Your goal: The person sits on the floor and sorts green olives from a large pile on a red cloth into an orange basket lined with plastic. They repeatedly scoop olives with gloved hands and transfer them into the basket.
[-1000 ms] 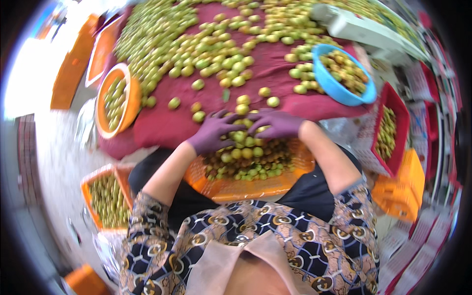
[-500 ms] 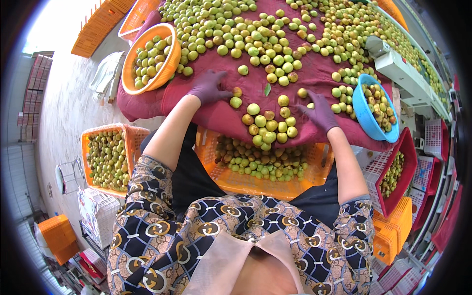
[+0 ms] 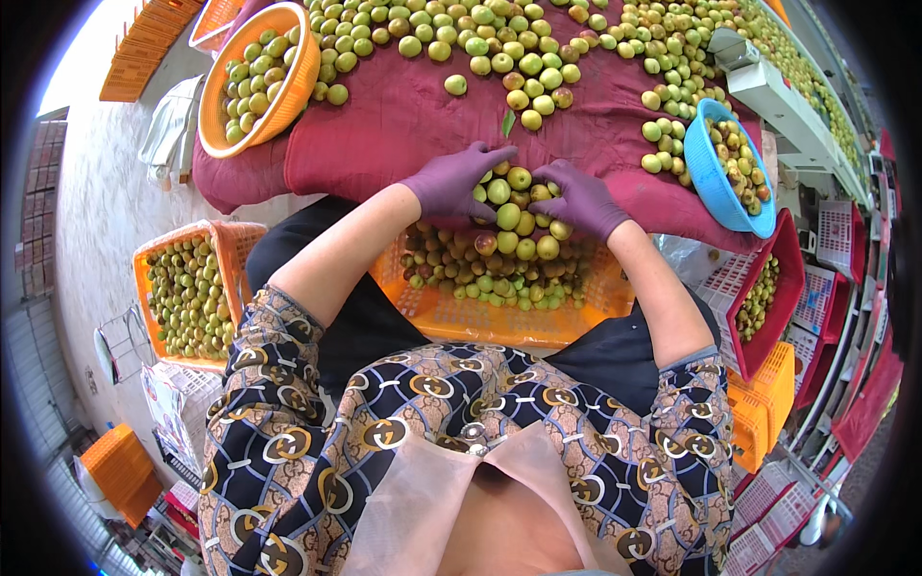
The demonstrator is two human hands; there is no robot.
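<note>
At the near edge of the dark red cloth (image 3: 384, 139), my left hand (image 3: 456, 182) and my right hand (image 3: 583, 200), both in purple gloves, curve around a cluster of jujubes (image 3: 508, 216). The fruit is small, round, green and partly brown. My left fingers stretch over the far side of the cluster with the thumb apart; my right fingers and thumb are spread along its right side. Neither hand is closed on a single fruit. Directly below the edge, an orange crate (image 3: 480, 326) between my legs holds many more jujubes, and the cluster hides part of its far side.
An orange basket (image 3: 305, 72) of jujubes stands at the table's left, a blue basket (image 3: 706, 182) at its right. Loose jujubes (image 3: 413, 45) cover the far cloth beside a white machine (image 3: 797, 110). Filled crates flank me: orange (image 3: 144, 307) left, red (image 3: 783, 288) right.
Both hands have come closer together and toward me, drawing the loose jujubes to the cloth's near edge above the crate. The view has shifted slightly.
</note>
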